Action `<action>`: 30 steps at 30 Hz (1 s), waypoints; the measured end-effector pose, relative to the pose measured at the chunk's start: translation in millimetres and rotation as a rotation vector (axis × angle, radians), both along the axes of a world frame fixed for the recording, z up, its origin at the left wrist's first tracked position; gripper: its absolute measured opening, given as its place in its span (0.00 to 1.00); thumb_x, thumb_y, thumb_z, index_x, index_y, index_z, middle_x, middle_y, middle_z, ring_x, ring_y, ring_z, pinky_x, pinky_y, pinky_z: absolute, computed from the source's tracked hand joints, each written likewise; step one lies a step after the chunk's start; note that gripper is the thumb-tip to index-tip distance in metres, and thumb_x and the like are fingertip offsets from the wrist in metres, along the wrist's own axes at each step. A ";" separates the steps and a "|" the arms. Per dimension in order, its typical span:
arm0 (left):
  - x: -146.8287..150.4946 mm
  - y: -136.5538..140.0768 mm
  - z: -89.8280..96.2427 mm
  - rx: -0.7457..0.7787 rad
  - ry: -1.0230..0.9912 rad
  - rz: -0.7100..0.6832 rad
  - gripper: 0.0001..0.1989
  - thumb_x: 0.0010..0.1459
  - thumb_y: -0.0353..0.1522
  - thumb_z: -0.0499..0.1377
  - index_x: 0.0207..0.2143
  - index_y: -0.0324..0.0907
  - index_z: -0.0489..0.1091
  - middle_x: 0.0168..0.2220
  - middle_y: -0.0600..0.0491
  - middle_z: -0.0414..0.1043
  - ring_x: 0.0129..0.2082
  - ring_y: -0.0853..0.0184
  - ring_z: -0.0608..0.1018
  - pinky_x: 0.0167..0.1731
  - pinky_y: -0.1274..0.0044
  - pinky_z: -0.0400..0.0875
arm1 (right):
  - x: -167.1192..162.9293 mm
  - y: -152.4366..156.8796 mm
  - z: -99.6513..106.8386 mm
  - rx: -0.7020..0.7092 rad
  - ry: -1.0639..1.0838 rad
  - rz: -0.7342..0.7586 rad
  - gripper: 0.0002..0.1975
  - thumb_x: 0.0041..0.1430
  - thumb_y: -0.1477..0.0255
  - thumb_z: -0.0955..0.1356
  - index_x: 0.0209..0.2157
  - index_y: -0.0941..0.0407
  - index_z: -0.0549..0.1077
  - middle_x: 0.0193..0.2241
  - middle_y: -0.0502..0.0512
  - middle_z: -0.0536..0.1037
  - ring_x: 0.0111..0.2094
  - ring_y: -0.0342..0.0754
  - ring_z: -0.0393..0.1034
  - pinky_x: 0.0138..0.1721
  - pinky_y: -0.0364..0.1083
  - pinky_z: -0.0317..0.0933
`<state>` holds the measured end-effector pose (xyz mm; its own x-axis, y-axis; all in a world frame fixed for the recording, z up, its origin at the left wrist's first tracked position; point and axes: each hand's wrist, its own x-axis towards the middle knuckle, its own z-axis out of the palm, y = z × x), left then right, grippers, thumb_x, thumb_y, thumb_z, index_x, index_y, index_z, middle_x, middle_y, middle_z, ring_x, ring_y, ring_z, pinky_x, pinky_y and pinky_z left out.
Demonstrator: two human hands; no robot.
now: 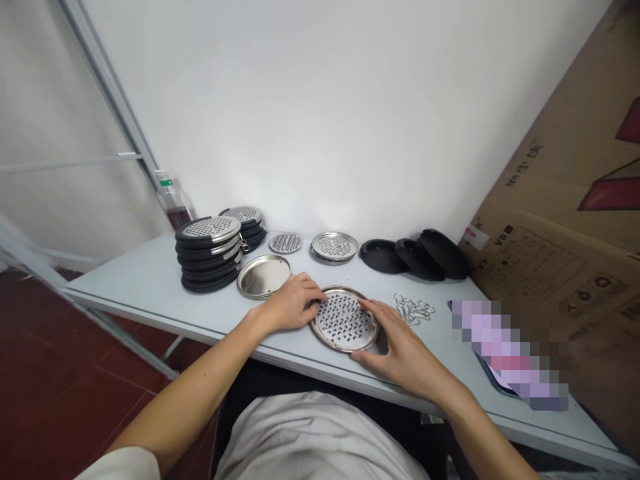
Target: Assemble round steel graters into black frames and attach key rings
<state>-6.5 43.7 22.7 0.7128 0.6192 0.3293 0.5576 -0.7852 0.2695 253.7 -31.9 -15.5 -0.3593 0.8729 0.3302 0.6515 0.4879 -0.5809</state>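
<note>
A round metal grater disc (346, 321) with a raised rim lies near the table's front edge, between my two hands. My left hand (299, 301) is closed at its left rim, with the fingertips on the perforated face and the thumb at the side. Around the right rim curves my right hand (393, 337), its fingers on top and its thumb at the near edge. A shallow metal lid-like dish (264, 275) sits just beyond my left hand. To the right of the disc is a small heap of thin metal rings or clips (414, 309).
Stacked graters with black rims (210, 257) stand at the left, with another stack (245, 215) behind. Loose grater discs (334, 247) and black round covers (384, 256) line the back. A bottle (174, 203) stands by the wall; a cardboard box (565, 253) borders the right side.
</note>
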 end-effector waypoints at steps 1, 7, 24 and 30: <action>0.9 -0.9 0.6 0.006 0.017 0.010 0.13 0.57 0.27 0.58 0.45 0.42 0.76 0.41 0.51 0.77 0.46 0.60 0.71 0.50 0.68 0.64 | 0.1 0.1 -0.3 0.002 -0.001 -0.001 0.41 0.53 0.62 0.72 0.65 0.46 0.53 0.62 0.58 0.61 0.64 0.59 0.52 0.63 0.61 0.52; 3.5 -3.2 3.3 0.014 0.066 0.037 0.12 0.58 0.29 0.58 0.43 0.42 0.76 0.39 0.51 0.78 0.44 0.60 0.71 0.49 0.68 0.63 | 0.3 0.5 -0.9 0.015 -0.002 0.007 0.41 0.53 0.62 0.72 0.65 0.46 0.53 0.62 0.58 0.62 0.64 0.58 0.54 0.63 0.59 0.52; 12.5 -14.9 4.7 0.160 0.193 0.113 0.23 0.58 0.25 0.56 0.56 0.41 0.67 0.37 0.49 0.78 0.43 0.60 0.72 0.53 0.65 0.59 | 0.0 -0.5 -0.2 -0.004 0.013 -0.015 0.42 0.52 0.60 0.72 0.65 0.47 0.54 0.62 0.58 0.61 0.64 0.59 0.53 0.63 0.60 0.52; 14.5 -16.4 2.8 0.178 0.211 0.127 0.21 0.57 0.24 0.56 0.54 0.43 0.69 0.39 0.49 0.77 0.45 0.59 0.71 0.57 0.62 0.56 | 0.0 0.1 -0.1 0.009 0.008 -0.013 0.42 0.52 0.61 0.72 0.65 0.47 0.53 0.62 0.60 0.61 0.64 0.60 0.53 0.63 0.61 0.52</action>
<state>8.1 27.3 25.5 0.6976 0.6535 0.2936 0.6833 -0.7301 0.0014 253.7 -31.8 -15.5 -0.3450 0.8746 0.3407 0.6532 0.4844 -0.5820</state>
